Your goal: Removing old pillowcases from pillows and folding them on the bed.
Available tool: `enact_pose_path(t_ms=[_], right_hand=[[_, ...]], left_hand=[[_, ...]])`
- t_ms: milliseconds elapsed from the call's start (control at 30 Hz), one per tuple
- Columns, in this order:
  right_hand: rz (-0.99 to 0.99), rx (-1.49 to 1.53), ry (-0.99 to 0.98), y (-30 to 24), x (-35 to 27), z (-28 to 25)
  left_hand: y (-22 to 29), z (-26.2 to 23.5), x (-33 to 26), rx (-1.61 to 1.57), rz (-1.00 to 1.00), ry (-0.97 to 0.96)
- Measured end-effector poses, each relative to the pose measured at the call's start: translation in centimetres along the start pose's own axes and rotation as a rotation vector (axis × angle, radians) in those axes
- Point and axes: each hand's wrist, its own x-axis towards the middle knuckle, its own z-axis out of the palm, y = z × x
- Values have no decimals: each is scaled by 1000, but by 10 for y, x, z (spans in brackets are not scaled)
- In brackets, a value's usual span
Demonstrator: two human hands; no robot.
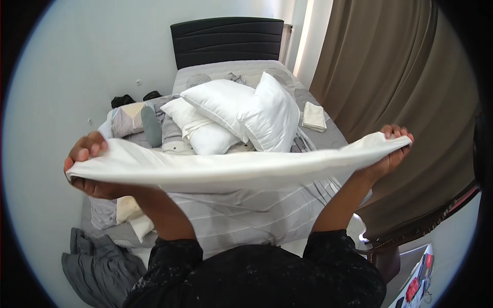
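Both hands, left hand and right hand, pinch opposite ends of a white fabric pillowcase.
Stretched taut to flatten it, it hangs above the grey striped bed, short of the white pillows.

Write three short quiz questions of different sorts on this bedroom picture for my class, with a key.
1. True or false: both hands grip the white cloth.
2. How many white pillows are piled on the bed? A) one B) three C) six
3. Fill in: the folded cloth lies on the bed's ____ edge, near the curtain.

Key: 1 true: the left hand and right hand each hold an end. 2 B. 3 right.
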Motion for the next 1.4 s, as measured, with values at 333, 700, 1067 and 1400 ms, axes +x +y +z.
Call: enact_pose_path(t_ms=[333, 700, 1067, 1400], right_hand=[[638, -403, -495, 121, -74, 55], [776, -518, -403, 111, -81, 45], [1240, -822, -1582, 46, -26, 34], [1019, -1001, -948, 17, 54, 50]], left_hand=[[-116, 137, -115, 2, -676, 27], [-110, 122, -132, -50, -1006, -63], [-141, 70, -91, 531, -866, -65], [-109, 109, -21, 595, -770, 50]])
